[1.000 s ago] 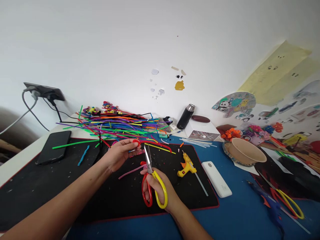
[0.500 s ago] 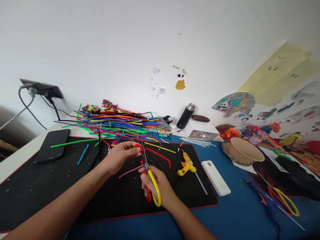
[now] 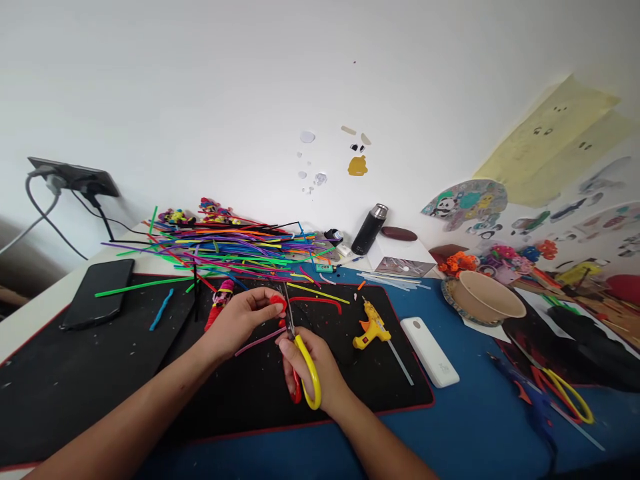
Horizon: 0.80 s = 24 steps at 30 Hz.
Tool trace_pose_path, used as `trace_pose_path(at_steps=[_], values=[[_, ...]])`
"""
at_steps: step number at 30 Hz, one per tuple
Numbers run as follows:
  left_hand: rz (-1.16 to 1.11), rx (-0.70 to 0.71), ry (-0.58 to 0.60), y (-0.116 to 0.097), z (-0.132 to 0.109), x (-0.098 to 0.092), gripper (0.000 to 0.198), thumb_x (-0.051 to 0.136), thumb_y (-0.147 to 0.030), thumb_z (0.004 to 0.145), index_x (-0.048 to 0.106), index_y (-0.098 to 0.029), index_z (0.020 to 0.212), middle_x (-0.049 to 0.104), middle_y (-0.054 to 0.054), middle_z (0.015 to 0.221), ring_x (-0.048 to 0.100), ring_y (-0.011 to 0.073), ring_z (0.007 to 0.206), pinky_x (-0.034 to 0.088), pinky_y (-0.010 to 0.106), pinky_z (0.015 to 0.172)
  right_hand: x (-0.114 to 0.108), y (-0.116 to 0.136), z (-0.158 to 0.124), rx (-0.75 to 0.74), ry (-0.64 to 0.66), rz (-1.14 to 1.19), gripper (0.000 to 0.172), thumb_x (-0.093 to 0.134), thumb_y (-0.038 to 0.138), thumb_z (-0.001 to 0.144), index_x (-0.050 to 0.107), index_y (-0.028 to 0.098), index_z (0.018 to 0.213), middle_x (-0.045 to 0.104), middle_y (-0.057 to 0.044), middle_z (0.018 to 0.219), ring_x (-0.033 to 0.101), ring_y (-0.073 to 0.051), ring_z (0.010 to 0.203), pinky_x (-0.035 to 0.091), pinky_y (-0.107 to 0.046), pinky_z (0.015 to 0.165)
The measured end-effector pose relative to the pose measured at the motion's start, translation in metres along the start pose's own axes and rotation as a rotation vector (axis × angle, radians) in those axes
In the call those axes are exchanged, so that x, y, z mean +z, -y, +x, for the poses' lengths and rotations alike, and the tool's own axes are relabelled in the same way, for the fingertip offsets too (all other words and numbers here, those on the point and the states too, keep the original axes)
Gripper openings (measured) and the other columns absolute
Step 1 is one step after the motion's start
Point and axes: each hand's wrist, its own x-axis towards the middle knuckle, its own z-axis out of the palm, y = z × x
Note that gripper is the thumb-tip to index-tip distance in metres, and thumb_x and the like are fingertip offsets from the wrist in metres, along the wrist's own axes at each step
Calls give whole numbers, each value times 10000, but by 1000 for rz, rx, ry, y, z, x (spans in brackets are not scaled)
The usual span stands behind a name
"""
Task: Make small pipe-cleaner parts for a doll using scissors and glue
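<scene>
Scissors (image 3: pixel 303 350), two; red disc (image 3: pixel 279 305), apparently one

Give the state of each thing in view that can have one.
Left grip: closed on red piece
Red piece: pinched, close to scissors
Right grip: closed on scissors
Scissors: apparently slightly open
Glue gun: lying down, stick inserted, power unclear
Flask: standing
Power strip: plugs inserted
Phone: flat, unlit
Power bank: flat
Other scissors: lying, unheld

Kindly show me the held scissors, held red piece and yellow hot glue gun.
Held scissors (image 3: pixel 301 345): head view, yellow handle's top.
Held red piece (image 3: pixel 281 303): head view, visible side.
Yellow hot glue gun (image 3: pixel 373 331): head view, body.
</scene>
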Motion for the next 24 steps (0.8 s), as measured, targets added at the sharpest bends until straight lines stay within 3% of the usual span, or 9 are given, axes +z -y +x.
trace_pose_path(at_steps=[14, 20, 24], values=[[30, -18, 11, 3, 5, 6, 315, 939, -430, 672, 795, -189, 816, 751, 55, 799, 664, 192, 742, 543, 281, 739, -4, -8, 10, 68, -146, 23, 458, 704, 638, 861, 522, 219, 842, 435, 132, 413, 355, -66, 278, 265, -166, 305], [-103, -40, -85, 4, 14, -4, 324, 972, -386, 620, 801, -181, 804, 748, 51, 821, 697, 193, 768, 569, 287, 786, -32, 7, 17, 31, -239, -7, 510, 688, 703, 841, 555, 212, 867, 456, 118, 469, 354, -63, 305, 278, -175, 319], [-140, -50, -109, 2, 20, -11, 324, 985, -365, 586, 786, -177, 760, 735, 45, 787, 712, 203, 745, 582, 303, 776, -60, 22, 26, 44, -188, -211, 523, 654, 728, 866, 559, 215, 837, 475, 97, 508, 397, -79, 333, 293, -196, 354]])
